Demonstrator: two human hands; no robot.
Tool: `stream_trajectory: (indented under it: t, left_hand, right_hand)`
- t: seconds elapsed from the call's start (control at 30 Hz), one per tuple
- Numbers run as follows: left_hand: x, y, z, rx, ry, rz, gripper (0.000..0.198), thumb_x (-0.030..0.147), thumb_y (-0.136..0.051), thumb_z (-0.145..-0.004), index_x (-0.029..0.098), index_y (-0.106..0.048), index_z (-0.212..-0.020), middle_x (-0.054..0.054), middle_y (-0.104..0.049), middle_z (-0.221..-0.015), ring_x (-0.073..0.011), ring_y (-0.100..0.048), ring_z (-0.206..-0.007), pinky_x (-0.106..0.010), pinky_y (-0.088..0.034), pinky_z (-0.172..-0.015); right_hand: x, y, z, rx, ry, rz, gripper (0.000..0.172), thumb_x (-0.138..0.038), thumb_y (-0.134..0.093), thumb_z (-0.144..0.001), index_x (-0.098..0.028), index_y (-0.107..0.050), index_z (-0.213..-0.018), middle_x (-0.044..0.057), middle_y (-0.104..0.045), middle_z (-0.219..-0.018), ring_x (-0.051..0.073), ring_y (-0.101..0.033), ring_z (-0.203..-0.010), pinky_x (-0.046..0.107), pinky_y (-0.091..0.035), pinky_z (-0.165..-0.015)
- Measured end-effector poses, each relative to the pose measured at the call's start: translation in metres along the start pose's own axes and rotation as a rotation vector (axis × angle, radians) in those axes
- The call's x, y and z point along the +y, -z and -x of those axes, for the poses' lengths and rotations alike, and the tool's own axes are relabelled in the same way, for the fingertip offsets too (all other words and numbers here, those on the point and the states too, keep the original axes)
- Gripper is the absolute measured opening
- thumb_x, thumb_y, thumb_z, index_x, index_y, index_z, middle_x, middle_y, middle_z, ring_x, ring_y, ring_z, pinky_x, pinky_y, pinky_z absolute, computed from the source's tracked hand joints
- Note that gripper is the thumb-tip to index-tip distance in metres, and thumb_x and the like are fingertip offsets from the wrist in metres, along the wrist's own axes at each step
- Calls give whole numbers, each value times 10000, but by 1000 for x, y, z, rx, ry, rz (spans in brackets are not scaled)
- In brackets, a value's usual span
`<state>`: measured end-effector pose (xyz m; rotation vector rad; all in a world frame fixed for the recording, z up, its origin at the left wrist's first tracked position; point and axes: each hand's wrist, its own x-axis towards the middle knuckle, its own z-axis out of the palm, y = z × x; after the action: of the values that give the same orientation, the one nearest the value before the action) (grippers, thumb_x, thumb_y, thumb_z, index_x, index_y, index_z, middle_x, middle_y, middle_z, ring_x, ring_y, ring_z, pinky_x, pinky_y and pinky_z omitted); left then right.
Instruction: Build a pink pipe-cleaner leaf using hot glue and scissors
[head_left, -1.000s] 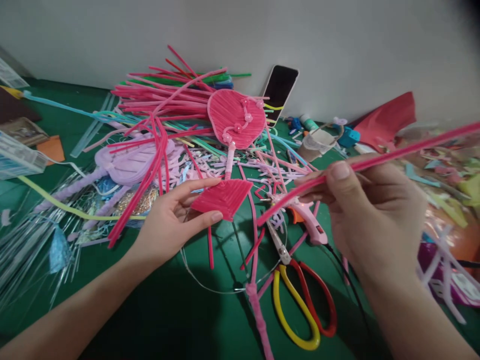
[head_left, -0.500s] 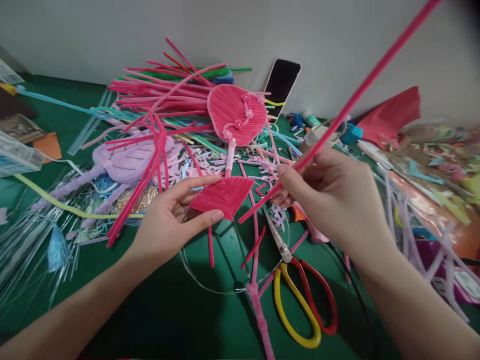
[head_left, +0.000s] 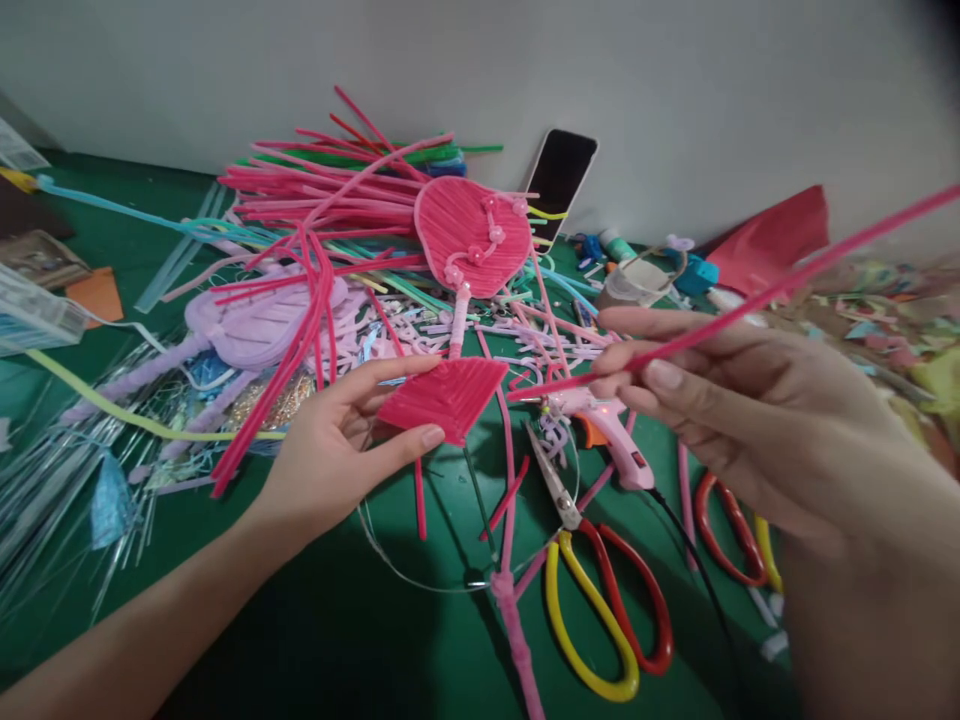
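Observation:
My left hand [head_left: 334, 440] pinches a flat, diamond-like pink pipe cleaner panel [head_left: 450, 398] between thumb and fingers. A long, straight pink pipe cleaner [head_left: 802, 268] is gripped by my right hand [head_left: 735, 420]; its lower end points at the panel's right corner, a small gap apart. Below that hand lies a pink hot glue gun [head_left: 619, 445] with an orange trigger. Scissors [head_left: 600, 600] with yellow and red handles rest nearby, blades towards the panel. Just behind the panel is a rounded pink pipe cleaner fan [head_left: 469, 245] trimmed with beads and a pale pink stem.
A heap of pink pipe cleaners [head_left: 322, 200] lies at the back, near a phone [head_left: 562, 175] leaning on the wall. Lilac fan shapes [head_left: 262, 320] and silvery strands [head_left: 45, 540] cover the left. More red-handled scissors [head_left: 724, 530] lie right; scraps [head_left: 900, 350] pile beyond.
My right hand has moved right and turned, tilting the pipe cleaner flatter. The glue gun and second scissors have come into fuller view. My left hand keeps hold of the panel, nearly still.

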<state>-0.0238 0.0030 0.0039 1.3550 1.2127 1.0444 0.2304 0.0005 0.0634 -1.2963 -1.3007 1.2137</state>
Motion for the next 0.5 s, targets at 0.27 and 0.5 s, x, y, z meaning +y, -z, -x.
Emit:
stream_trajectory:
  t: [0.27,0.5]
  left_hand:
    - [4,-2,3,34,-30,-55,460,304,-814,-728,263,-694,-1171,-42,-755,-1100,-206,-739,-878,-259,-623,-749]
    - [4,-3,4,53,-35,-62,438,292,-807,-730,272,-695,-1153,-47,-729,-1144,-251,-691,-1050,-257,-618,-760]
  right_hand:
    - [19,-21,-1,-2,124,36,185,-394,-700,-855,-239,-744,-948,11,-766,-812,123,-691,-619,210,-592,-532]
    - [20,-35,-13,-24,145,85,204,-408,-703,-847,-240,-739,-958,11,-770,-807,128,-708,-626,233,-622,-592]
